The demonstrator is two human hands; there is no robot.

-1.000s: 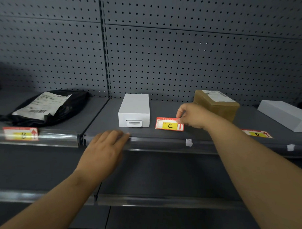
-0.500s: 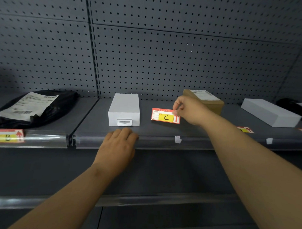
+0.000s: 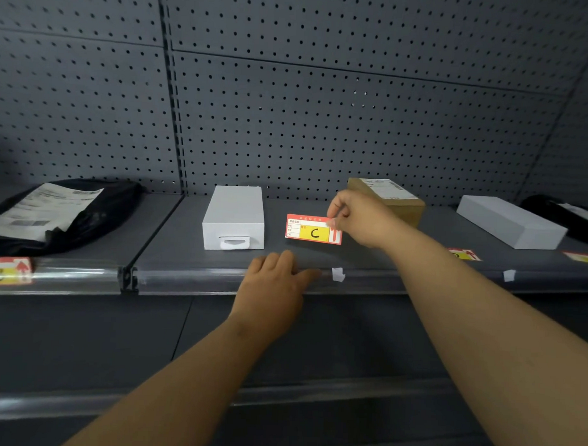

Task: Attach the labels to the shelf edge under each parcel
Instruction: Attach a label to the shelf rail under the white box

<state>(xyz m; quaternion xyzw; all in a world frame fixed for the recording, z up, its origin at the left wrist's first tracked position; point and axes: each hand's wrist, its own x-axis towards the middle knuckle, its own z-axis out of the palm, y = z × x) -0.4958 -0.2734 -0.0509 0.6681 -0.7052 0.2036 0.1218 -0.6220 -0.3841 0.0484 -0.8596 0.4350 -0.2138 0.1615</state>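
Note:
My right hand point(image 3: 359, 221) pinches the right end of a red and yellow label marked C point(image 3: 310, 230), held just above the shelf between a white box point(image 3: 234, 217) and a brown cardboard parcel point(image 3: 395, 201). My left hand point(image 3: 273, 285) lies flat with its fingers apart on the clear strip of the shelf edge point(image 3: 190, 279), below and right of the white box. A label marked B point(image 3: 6, 271) sits in the strip at far left, under a black bag parcel point(image 3: 63, 211). Another label point(image 3: 463, 253) lies flat on the shelf at right.
A long white box point(image 3: 511, 222) and a second black bag point(image 3: 563, 212) lie at the right, with one more label point(image 3: 583, 257) near the edge. Small white tabs point(image 3: 338, 274) stick out of the strip. A pegboard wall point(image 3: 322, 123) backs the shelf; a lower shelf rail point(image 3: 330, 391) runs below.
My left hand has slid right along the shelf edge. My right hand has lifted the C label slightly off the shelf. The camera has turned right.

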